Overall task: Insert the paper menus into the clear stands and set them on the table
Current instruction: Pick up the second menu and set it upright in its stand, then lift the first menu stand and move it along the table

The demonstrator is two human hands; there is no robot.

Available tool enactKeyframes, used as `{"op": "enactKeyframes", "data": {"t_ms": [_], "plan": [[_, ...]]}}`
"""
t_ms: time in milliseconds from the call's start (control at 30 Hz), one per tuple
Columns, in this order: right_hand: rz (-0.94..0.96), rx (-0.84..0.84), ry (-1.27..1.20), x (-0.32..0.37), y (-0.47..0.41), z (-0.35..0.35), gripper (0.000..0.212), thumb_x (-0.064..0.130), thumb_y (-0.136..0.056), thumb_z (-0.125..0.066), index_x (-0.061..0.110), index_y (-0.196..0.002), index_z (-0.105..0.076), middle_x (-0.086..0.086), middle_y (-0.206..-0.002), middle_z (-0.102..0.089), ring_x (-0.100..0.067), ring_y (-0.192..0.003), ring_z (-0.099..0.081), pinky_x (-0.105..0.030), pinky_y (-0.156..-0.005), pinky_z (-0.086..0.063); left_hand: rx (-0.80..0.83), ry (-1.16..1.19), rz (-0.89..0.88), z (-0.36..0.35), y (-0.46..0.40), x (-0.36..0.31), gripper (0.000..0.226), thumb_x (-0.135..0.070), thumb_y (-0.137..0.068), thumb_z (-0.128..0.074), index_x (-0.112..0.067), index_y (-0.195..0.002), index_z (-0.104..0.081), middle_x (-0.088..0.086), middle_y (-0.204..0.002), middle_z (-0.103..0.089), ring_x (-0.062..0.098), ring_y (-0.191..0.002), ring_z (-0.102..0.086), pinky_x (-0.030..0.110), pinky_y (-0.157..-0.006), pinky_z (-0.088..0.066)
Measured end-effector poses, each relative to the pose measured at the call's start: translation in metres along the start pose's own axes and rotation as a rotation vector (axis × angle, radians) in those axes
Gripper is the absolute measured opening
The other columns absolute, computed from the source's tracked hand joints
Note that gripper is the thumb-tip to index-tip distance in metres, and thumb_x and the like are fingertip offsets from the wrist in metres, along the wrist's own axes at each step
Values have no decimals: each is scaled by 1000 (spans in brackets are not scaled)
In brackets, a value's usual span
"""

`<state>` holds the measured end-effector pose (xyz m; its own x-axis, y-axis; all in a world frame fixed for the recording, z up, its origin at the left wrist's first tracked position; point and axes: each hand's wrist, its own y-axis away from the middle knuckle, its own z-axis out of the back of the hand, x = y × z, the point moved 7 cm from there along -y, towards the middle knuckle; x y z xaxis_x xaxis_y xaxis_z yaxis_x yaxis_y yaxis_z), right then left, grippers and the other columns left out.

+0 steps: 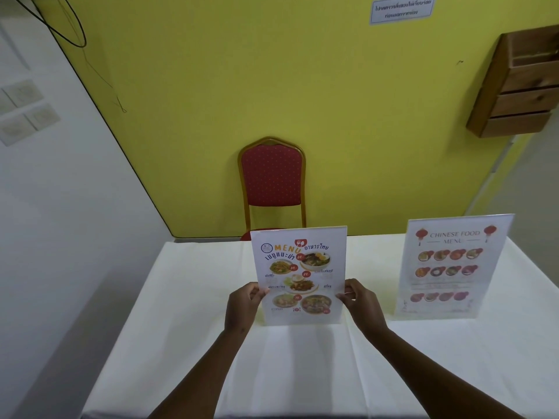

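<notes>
A clear stand holding a Thai food menu [299, 267] stands upright in the middle of the white-clothed table [187, 297]. My left hand [243, 306] pinches its left edge and my right hand [361, 303] pinches its right edge, both near the lower half. A second clear stand with a Chinese food menu [450, 267] stands upright on the table to the right, untouched.
A red chair with a gold frame [272, 179] sits behind the table against the yellow wall. A wooden wall rack [520, 86] hangs at the upper right. A white wall runs along the left of the table.
</notes>
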<state>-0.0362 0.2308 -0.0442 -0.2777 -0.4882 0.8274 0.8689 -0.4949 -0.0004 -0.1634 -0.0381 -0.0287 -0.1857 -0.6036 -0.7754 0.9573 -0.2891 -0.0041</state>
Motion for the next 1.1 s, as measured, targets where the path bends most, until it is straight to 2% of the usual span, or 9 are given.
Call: {"op": "enactKeyframes", "data": {"t_ms": [67,167,300,500,633,833,933,1033,1100], "plan": [[-7,4,-27,-1,4,-1,21,18,-84,-67,16,-104,-60,6,-99,-69,-13,-86,-66,-26,-72,-55,-14,10,24,-1,5,-3,30,-36,-86,-65,-16,-109,-65,1,-111,-71,19,-90,-68,30,-71,-58],[8,-19,-5,-4,12,0,30,20,-83,-70,19,-111,-59,5,-108,-69,-13,-93,-65,-32,-78,-56,-66,-38,54,-1,15,-4,54,-39,-86,-64,-18,-133,-50,3,-134,-58,26,-117,-58,43,-88,-55],[28,-63,71,-9,23,5,42,26,-80,-73,21,-118,-57,3,-118,-66,-14,-100,-63,-33,-84,-55,-121,-116,-2,-4,32,-8,71,-37,-86,-65,-17,-145,-31,3,-151,-38,26,-135,-41,42,-100,-46],[109,-103,218,-6,44,13,53,31,-82,-70,19,-130,-51,2,-130,-59,-18,-113,-59,-33,-91,-51,-120,-210,-270,-21,64,-27,55,-21,-84,-69,-14,-134,-47,6,-139,-51,19,-127,-50,27,-95,-45],[200,-136,292,-7,60,17,56,32,-81,-71,21,-132,-50,2,-132,-58,-16,-117,-56,-32,-94,-49,-52,-264,-477,-38,76,-47,53,-20,-81,-72,-14,-130,-53,2,-134,-56,10,-127,-47,26,-99,-42],[219,-228,361,-17,88,33,60,29,-76,-76,22,-131,-52,2,-130,-59,-14,-118,-56,-28,-95,-48,31,-269,-612,-70,79,-69,47,-26,-85,-68,-18,-129,-55,-3,-134,-57,11,-128,-48,28,-107,-36],[210,-283,407,-28,102,45,61,31,-77,-75,21,-132,-51,4,-135,-55,-11,-126,-49,-28,-100,-44,111,-258,-659,-93,82,-81,45,-29,-88,-64,-18,-130,-54,-2,-136,-56,13,-130,-47,33,-108,-38],[179,-325,441,-42,114,64,62,31,-78,-74,21,-134,-49,5,-140,-49,-10,-132,-40,-29,-104,-39,165,-248,-717,-114,90,-102,44,-27,-85,-67,-16,-127,-57,0,-130,-60,15,-124,-53,29,-105,-38],[166,-333,457,-51,116,77,64,31,-77,-75,19,-134,-49,4,-140,-48,-14,-133,-41,-34,-104,-42,198,-233,-745,-127,91,-117,42,-28,-87,-64,-18,-127,-56,-3,-131,-59,12,-125,-52,25,-106,-36]]}}
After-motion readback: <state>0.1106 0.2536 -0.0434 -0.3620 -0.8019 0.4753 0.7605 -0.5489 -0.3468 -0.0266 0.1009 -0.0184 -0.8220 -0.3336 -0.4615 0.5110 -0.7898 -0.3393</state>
